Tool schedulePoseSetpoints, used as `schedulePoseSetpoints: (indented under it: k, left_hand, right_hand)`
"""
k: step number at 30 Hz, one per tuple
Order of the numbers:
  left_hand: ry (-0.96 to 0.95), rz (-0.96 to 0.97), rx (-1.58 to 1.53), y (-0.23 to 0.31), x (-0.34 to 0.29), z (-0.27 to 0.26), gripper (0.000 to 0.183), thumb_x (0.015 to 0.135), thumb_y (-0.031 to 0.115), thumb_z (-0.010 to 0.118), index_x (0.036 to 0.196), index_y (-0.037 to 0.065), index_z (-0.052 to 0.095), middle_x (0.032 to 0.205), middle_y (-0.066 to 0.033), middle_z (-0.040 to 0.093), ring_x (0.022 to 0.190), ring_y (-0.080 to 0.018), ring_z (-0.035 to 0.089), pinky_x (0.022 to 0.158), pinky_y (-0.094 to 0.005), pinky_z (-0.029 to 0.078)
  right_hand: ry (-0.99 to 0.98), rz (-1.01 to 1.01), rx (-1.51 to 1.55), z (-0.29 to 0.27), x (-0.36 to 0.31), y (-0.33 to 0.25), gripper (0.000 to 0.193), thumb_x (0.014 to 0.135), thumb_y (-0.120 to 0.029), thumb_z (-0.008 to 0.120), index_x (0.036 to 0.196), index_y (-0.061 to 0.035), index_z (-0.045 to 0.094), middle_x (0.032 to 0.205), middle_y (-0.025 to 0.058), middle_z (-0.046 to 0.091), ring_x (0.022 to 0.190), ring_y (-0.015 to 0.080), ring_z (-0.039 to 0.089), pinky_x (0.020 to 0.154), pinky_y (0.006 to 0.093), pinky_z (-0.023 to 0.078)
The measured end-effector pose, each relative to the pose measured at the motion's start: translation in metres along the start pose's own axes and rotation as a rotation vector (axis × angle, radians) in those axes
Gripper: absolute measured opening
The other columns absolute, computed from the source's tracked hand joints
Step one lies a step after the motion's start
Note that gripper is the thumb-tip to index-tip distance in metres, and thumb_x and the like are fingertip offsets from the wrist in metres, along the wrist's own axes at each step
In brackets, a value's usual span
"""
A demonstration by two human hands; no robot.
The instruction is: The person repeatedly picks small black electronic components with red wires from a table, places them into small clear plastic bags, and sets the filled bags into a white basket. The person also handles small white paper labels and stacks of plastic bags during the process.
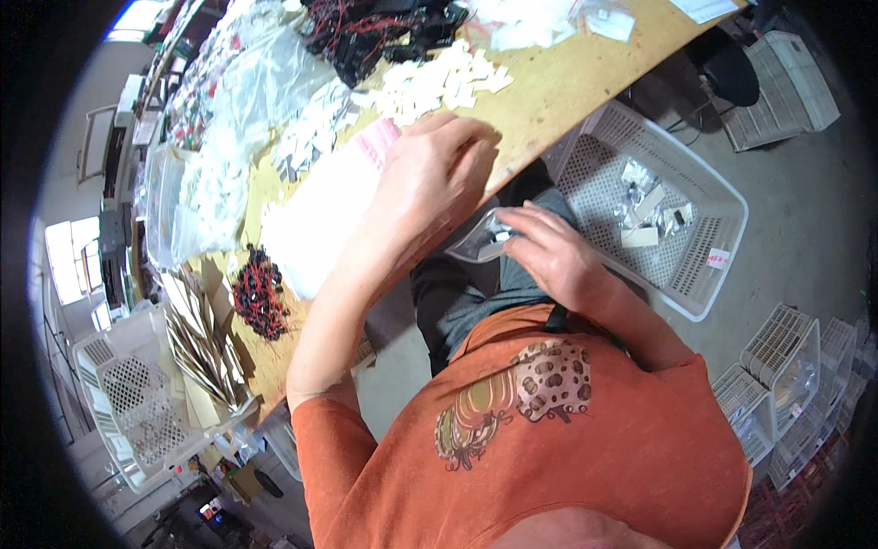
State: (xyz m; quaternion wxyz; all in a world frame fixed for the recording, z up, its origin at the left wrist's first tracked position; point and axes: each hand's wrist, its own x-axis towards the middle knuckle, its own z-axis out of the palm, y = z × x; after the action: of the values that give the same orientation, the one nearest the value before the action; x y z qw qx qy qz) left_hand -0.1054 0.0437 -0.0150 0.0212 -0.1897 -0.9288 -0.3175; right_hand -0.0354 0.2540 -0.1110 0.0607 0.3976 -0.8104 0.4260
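Note:
My left hand point(441, 165) is over the table edge with its fingers curled in; whatever they may hold is hidden. Beneath and beside that wrist lies a bright white stack of plastic bags point(325, 220) with a pink-striped edge. Just off the table, above my lap, my right hand point(553, 252) grips a small clear plastic bag point(476, 245) between thumb and fingers. Small white and dark pieces show inside it. Past my left hand, many small white pieces point(444, 84) are spread on the table, with grey-and-white flat pieces point(311, 128) to their left.
Red-and-black wire bundles point(380, 37) pile up at the back, and a smaller wire heap point(259, 293) sits at the left. A white crate point(722, 197) on the right contains filled bags. Cardboard sheets point(197, 339) stand near another crate point(137, 403) at left.

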Motion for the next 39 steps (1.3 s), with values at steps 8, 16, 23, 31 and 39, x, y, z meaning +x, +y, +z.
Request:
schedulePoseSetpoints:
  k: [8, 16, 23, 31, 39]
  left_hand:
    - [0.219, 0.28, 0.447, -0.038, 0.119, 0.046, 0.013, 0.088, 0.016, 0.07, 0.098, 0.008, 0.074, 0.095, -0.0152, 0.068, 0.095, -0.0378, 0.064, 0.084, -0.0457, 0.053]
    - [0.046, 0.321, 0.181, -0.016, 0.097, 0.053, 0.012, 0.086, 0.008, 0.074, 0.098, 0.006, 0.073, 0.093, -0.0128, 0.066, 0.091, -0.0355, 0.066, 0.079, -0.0412, 0.054]
    - [0.098, 0.237, 0.257, -0.032, 0.104, 0.055, 0.011, 0.094, 0.011, 0.065, 0.103, 0.006, 0.06, 0.098, -0.0197, 0.066, 0.093, -0.0442, 0.064, 0.08, -0.0473, 0.053]
    - [0.19, -0.021, -0.47, 0.01, 0.021, 0.014, 0.01, 0.105, 0.012, 0.058, 0.108, 0.002, 0.057, 0.092, -0.0059, 0.065, 0.081, -0.0161, 0.064, 0.07, -0.0322, 0.053]
    - [-0.105, -0.023, 0.081, 0.009, -0.106, 0.047, 0.018, 0.091, 0.001, 0.064, 0.107, 0.004, 0.055, 0.084, -0.0142, 0.067, 0.078, -0.0357, 0.07, 0.064, -0.0427, 0.054]
  right_hand:
    - [0.027, 0.045, 0.018, -0.004, -0.015, 0.009, 0.015, 0.086, -0.005, 0.062, 0.1, 0.0003, 0.065, 0.134, 0.0206, 0.061, 0.127, 0.0383, 0.057, 0.115, 0.0493, 0.044]
    - [0.014, 0.094, -0.005, 0.001, -0.028, 0.027, 0.012, 0.088, -0.006, 0.062, 0.099, -0.0001, 0.064, 0.135, 0.0203, 0.06, 0.129, 0.0397, 0.056, 0.114, 0.0488, 0.044]
    - [0.055, 0.114, 0.01, 0.001, -0.024, 0.03, 0.009, 0.091, -0.007, 0.064, 0.097, 0.0, 0.065, 0.132, 0.0206, 0.063, 0.125, 0.0418, 0.058, 0.107, 0.048, 0.049]
    - [0.051, 0.117, 0.014, 0.005, -0.037, 0.018, 0.012, 0.09, -0.006, 0.062, 0.099, 0.0013, 0.066, 0.132, 0.0219, 0.062, 0.124, 0.0403, 0.059, 0.106, 0.047, 0.049]
    - [0.055, 0.034, 0.08, 0.005, -0.023, -0.008, 0.017, 0.09, -0.01, 0.063, 0.099, 0.0033, 0.069, 0.131, 0.0219, 0.062, 0.125, 0.038, 0.059, 0.109, 0.0471, 0.048]
